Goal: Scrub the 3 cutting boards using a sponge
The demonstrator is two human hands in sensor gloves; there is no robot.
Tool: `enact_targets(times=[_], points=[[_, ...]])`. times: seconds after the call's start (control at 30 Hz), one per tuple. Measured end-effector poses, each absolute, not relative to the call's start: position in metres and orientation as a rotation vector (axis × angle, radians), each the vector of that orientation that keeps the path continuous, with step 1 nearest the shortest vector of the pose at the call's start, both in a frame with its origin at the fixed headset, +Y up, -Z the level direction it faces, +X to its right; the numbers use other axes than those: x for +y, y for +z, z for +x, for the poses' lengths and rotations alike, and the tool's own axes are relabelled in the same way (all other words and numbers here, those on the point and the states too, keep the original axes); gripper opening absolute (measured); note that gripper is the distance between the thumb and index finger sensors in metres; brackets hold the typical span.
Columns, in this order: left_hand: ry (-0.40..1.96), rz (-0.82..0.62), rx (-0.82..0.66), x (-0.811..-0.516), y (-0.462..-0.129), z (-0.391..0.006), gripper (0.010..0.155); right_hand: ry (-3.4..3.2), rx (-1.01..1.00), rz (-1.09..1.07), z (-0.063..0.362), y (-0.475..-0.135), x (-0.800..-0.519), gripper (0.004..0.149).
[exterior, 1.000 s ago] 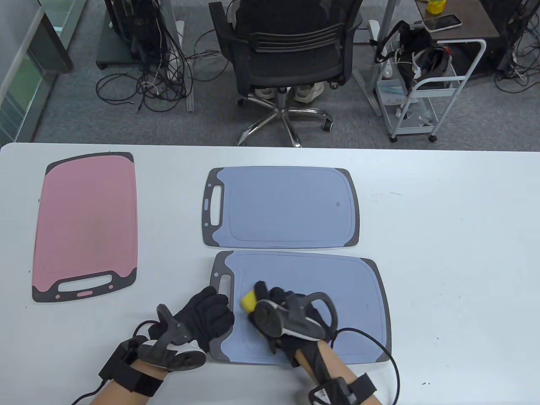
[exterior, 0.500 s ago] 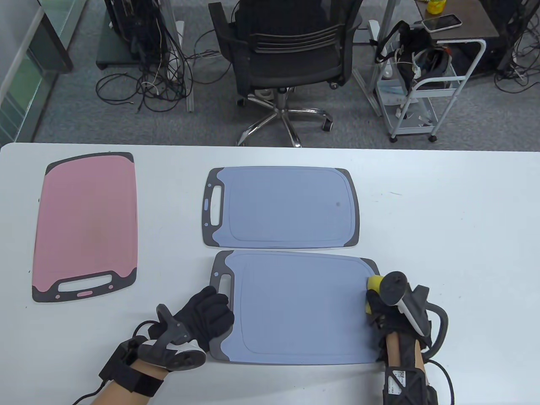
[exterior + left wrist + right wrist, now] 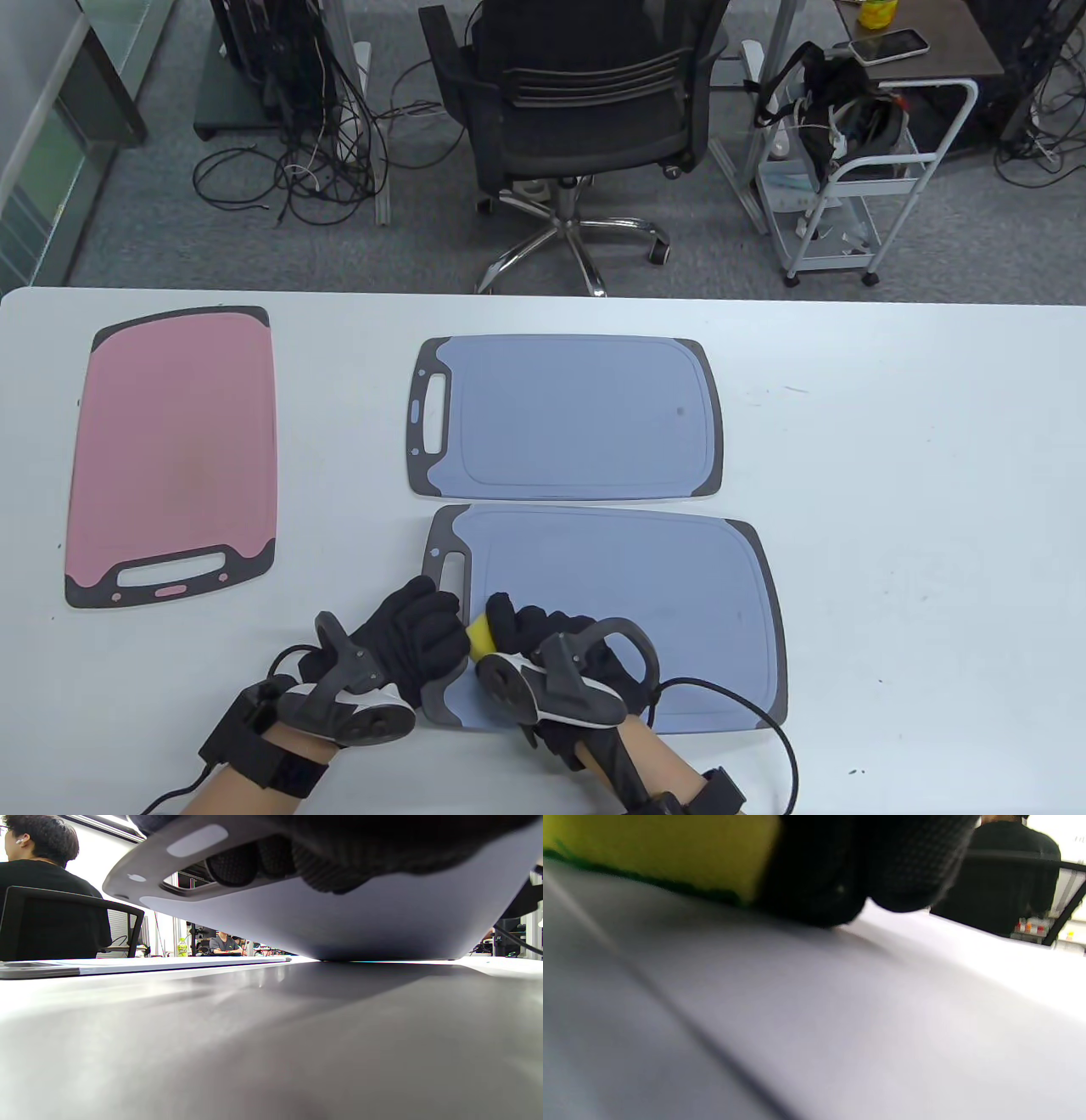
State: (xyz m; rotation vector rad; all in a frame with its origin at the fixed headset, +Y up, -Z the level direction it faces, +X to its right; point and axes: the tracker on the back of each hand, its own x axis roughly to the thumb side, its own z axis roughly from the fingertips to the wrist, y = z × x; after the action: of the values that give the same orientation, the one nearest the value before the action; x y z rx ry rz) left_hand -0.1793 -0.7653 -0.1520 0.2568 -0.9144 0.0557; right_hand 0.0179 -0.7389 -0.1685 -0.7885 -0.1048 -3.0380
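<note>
Three cutting boards lie on the white table (image 3: 891,509): a pink one (image 3: 174,458) at the left, a blue one (image 3: 568,416) in the middle, and a second blue one (image 3: 628,594) nearest me. My left hand (image 3: 416,624) grips the near board's handle end. In the left wrist view its fingertips (image 3: 237,861) curl into the handle slot, and that end of the near board (image 3: 339,921) is tilted up off the table. My right hand (image 3: 530,632) holds a yellow sponge (image 3: 480,637) (image 3: 657,853) pressed on the near board's left part, beside my left hand.
Beyond the table's far edge stand a black office chair (image 3: 585,110), a white wire cart (image 3: 857,178) and loose cables (image 3: 288,170) on the floor. A person in black (image 3: 42,887) sits in the background of the left wrist view.
My right hand swept the sponge from the near board's left part to its right edge, then back to the left end. My left hand stayed where it was.
</note>
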Motion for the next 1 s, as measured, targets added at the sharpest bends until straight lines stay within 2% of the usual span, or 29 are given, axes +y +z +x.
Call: enact_targets(times=[0.1,0.23,0.33,0.4,0.47,0.53,0.57,0.6,0.67,0.73,0.8,0.87,0.93,1.0], points=[[0.057,0.256,-0.915,-0.765,-0.152,-0.179,0.043,-3.084,-0.177,-0.477,0.064,-0.188,-0.745,0.072],[0.058,0.254,-0.912,-0.765,-0.152,-0.179,0.043,-3.078,-0.316,0.116,0.169,-0.218,-0.758,0.071],[0.058,0.255,-0.911,-0.765,-0.152,-0.179,0.043,-3.083,-0.429,0.552,0.241,-0.221,-0.768,0.072],[0.059,0.255,-0.910,-0.765,-0.152,-0.179,0.043,-3.144,-0.440,0.659,0.261,-0.218,-0.773,0.071],[0.059,0.256,-0.909,-0.765,-0.152,-0.179,0.043,-3.189,-0.423,0.633,0.254,-0.219,-0.773,0.071],[0.060,0.255,-0.909,-0.765,-0.152,-0.179,0.043,-3.047,-0.403,0.413,0.226,-0.223,-0.765,0.072],[0.060,0.255,-0.911,-0.765,-0.152,-0.179,0.043,-3.067,-0.432,0.201,0.195,-0.223,-0.760,0.072],[0.059,0.254,-0.911,-0.765,-0.152,-0.179,0.043,-3.090,-0.409,0.133,0.176,-0.220,-0.757,0.072],[0.058,0.255,-0.913,-0.765,-0.152,-0.179,0.043,-3.140,-0.318,-0.305,0.104,-0.204,-0.749,0.073],[0.057,0.255,-0.915,-0.765,-0.152,-0.179,0.043,-3.104,-0.185,-0.639,0.047,-0.182,-0.741,0.073],[0.055,0.257,-0.916,-0.765,-0.152,-0.179,0.043,-3.029,-0.108,-0.845,0.010,-0.164,-0.735,0.073],[0.054,0.261,-0.918,-0.765,-0.152,-0.179,0.043,-3.001,-0.075,-0.835,0.000,-0.158,-0.733,0.073],[0.056,0.260,-0.918,-0.765,-0.152,-0.179,0.043,-3.023,-0.124,-0.791,0.015,-0.163,-0.735,0.073],[0.057,0.255,-0.917,-0.765,-0.152,-0.179,0.043,-3.112,-0.144,-0.574,0.052,-0.173,-0.742,0.072]])
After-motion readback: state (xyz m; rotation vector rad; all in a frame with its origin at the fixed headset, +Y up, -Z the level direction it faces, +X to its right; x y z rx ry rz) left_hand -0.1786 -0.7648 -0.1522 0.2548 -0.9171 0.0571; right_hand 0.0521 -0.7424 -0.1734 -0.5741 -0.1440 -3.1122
